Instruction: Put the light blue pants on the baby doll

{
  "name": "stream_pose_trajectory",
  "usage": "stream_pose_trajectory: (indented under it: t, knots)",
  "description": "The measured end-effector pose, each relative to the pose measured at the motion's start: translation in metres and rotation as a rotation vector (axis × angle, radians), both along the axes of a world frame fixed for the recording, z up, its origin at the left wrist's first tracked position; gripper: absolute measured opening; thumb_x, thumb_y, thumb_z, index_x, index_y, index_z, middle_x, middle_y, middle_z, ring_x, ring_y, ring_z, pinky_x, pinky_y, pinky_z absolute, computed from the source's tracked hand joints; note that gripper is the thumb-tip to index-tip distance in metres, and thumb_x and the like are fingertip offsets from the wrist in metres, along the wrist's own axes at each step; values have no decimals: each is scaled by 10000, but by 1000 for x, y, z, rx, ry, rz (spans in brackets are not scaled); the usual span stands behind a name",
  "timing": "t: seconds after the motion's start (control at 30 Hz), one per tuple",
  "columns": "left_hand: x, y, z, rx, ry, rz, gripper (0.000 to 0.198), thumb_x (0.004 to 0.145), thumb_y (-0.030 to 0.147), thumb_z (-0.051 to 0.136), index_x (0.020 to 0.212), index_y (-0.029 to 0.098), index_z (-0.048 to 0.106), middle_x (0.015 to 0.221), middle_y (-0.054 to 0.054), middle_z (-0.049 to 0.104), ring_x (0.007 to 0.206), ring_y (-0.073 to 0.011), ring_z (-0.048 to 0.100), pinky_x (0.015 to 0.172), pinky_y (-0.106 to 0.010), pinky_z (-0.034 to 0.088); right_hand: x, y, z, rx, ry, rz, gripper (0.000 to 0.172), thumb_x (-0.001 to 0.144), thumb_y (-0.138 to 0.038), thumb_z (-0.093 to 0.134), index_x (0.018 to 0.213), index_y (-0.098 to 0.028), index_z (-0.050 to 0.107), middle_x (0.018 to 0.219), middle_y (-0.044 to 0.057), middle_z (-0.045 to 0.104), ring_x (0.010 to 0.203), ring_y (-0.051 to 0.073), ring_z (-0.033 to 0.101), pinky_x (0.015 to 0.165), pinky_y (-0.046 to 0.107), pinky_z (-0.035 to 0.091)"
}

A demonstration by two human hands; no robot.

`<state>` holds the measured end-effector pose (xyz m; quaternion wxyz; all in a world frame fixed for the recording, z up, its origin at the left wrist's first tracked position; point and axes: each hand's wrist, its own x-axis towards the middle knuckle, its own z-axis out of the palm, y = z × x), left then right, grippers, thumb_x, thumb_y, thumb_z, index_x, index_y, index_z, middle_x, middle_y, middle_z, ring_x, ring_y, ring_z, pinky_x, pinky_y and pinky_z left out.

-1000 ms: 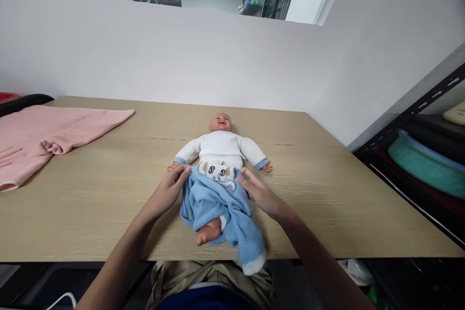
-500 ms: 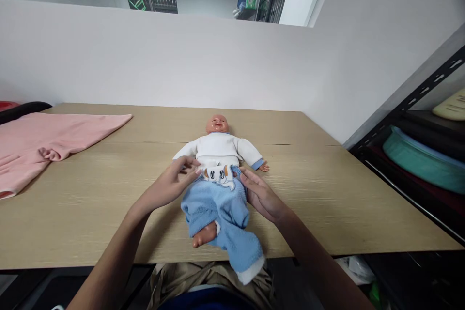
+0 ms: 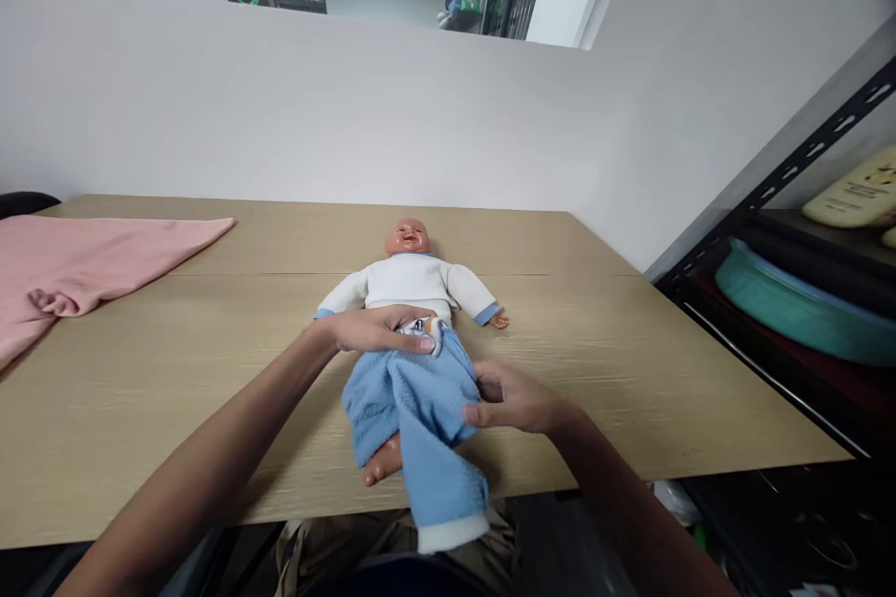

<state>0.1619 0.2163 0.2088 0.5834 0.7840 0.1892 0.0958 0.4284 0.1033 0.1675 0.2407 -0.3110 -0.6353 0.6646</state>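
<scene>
A baby doll [image 3: 410, 238] lies on its back on the wooden table [image 3: 175, 345], head away from me. It wears a white top [image 3: 413, 282] and fluffy blue trousers [image 3: 413, 396]. One bare foot [image 3: 382, 464] sticks out; the other trouser leg hangs loose over the table's front edge. My left hand [image 3: 378, 329] lies across the doll's waist, fingers curled onto the waistband. My right hand [image 3: 508, 396] pinches the blue fabric at the doll's right-hand hip.
A pink garment [image 3: 77, 266] lies spread at the table's left. A black metal shelf [image 3: 784, 298] stands at the right with a teal basin [image 3: 798, 303] and a yellow item [image 3: 850, 191]. A white partition wall [image 3: 350, 103] runs behind the table.
My left hand has moved from the doll's left side onto the middle of its waist. My right hand has slid down from the waistband to the hip and closed on the blue fabric.
</scene>
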Motion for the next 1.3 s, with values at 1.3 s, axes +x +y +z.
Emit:
stream_pose_trajectory:
  t: [1.3]
  knots:
    - [11, -22, -22, -333, 138, -48, 428, 809, 571, 872, 1105, 270, 807, 1168, -12, 827, 1159, -285, 736, 996, -366, 562, -35, -72, -9, 234, -322, -855, 406, 944, -518, 704, 1236, -235, 714, 1161, 113, 784, 1201, 361, 695, 1095, 502, 538]
